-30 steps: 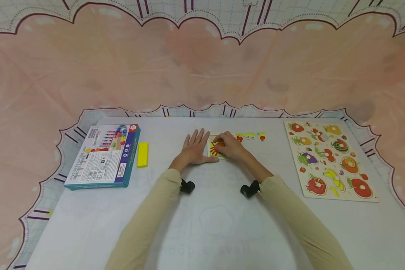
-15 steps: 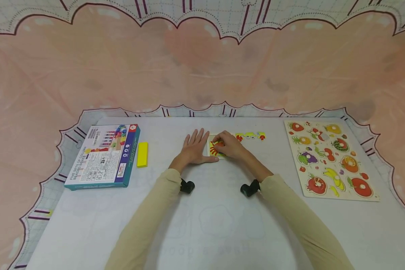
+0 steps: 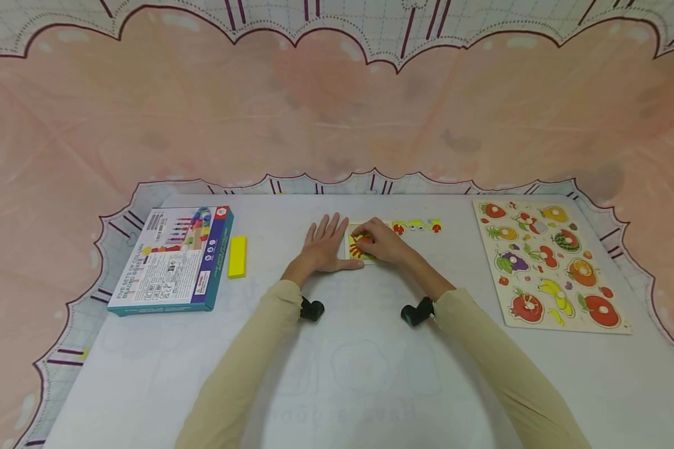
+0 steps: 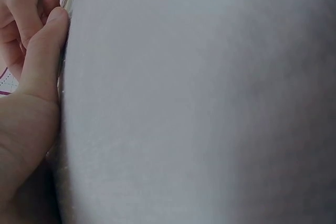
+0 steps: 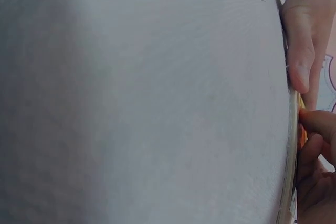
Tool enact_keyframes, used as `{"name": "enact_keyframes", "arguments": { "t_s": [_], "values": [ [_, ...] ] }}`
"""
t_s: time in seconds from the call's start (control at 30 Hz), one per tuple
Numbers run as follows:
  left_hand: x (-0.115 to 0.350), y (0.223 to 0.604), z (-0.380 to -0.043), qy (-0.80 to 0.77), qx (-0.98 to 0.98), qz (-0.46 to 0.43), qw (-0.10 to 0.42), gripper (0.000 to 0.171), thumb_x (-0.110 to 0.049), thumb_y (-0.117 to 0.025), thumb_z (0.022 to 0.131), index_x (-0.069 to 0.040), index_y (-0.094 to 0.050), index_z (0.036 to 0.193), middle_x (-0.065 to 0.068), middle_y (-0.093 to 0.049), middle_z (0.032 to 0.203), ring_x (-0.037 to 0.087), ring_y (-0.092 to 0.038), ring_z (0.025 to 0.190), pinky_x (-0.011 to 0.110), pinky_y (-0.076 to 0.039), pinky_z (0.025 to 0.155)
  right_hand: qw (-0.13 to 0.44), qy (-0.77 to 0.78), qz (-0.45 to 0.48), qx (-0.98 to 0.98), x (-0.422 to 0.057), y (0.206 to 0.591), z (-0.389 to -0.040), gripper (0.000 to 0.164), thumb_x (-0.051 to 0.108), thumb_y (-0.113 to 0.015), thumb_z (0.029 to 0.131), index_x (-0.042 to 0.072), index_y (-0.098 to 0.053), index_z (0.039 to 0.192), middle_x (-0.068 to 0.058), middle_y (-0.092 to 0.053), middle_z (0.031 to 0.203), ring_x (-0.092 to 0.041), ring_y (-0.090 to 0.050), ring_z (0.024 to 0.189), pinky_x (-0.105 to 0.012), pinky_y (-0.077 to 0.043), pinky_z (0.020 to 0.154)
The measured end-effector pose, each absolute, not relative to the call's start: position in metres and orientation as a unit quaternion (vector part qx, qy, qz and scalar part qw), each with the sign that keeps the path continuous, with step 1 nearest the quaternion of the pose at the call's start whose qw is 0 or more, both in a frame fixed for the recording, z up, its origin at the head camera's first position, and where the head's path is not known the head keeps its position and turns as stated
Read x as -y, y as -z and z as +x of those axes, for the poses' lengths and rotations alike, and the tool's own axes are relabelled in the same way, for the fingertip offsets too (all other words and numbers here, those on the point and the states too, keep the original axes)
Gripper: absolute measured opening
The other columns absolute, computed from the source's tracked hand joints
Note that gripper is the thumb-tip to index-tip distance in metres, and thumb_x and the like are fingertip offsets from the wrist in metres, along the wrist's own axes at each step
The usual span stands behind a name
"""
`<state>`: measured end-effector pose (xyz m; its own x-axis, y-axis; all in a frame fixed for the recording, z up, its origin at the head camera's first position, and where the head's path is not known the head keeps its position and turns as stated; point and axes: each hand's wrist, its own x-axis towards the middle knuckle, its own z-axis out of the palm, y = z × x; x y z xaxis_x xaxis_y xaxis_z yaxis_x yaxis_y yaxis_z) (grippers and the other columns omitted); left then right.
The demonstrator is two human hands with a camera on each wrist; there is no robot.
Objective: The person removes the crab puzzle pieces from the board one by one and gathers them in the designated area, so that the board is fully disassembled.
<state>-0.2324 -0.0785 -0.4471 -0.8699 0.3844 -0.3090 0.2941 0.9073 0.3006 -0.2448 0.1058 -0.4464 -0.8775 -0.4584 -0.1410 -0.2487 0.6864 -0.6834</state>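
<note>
Yellow and red, the small puzzle board (image 3: 347, 246) lay toward the far side of the worktop (image 3: 359, 324), left hand on one side, right over it. Right hand (image 3: 386, 244): grip narrow, fingertips pinching an orange-red puzzle piece (image 5: 302, 136) at the board; couldn't tell if seated, fingers covered it. Left hand (image 3: 321, 251): grip wide, fingers spread, thumb at the near edge. Loose puzzle pieces (image 3: 417, 226) sat in a row just beside the right hand. Likely risks: piece jamming if pressed tilted; board skidding if the left thumb braced too lightly; row scattered if the right knuckles swung outward.
</note>
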Motion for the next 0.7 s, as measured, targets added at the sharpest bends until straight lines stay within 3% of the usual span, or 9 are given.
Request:
{"name": "enact_keyframes", "arguments": {
  "t_s": [0.23,0.7],
  "values": [
    [0.078,0.449,-0.232,-0.121,-0.959,0.177,0.183,0.111,-0.073,-0.056,0.081,-0.017,0.002,0.158,0.006,0.011,0.165,0.027,0.013,0.153,0.051,0.007,0.122,0.155,0.337,-0.206,-0.906,-0.106,0.446,-0.245,0.031,0.016,-0.058,0.097,0.006,-0.059,0.125,-0.016,-0.051,0.124,-0.026,-0.051,0.103,-0.040,-0.045,0.098],
    [0.078,0.447,-0.233,-0.120,-0.959,0.179,0.182,0.111,-0.073,-0.056,0.081,-0.017,0.002,0.158,0.006,0.011,0.165,0.027,0.013,0.153,0.051,0.006,0.123,0.171,0.305,-0.228,-0.909,-0.102,0.435,-0.246,0.029,0.012,-0.057,0.096,0.000,-0.055,0.123,-0.017,-0.048,0.121,-0.025,-0.049,0.100,-0.035,-0.045,0.095]
  ]
}}
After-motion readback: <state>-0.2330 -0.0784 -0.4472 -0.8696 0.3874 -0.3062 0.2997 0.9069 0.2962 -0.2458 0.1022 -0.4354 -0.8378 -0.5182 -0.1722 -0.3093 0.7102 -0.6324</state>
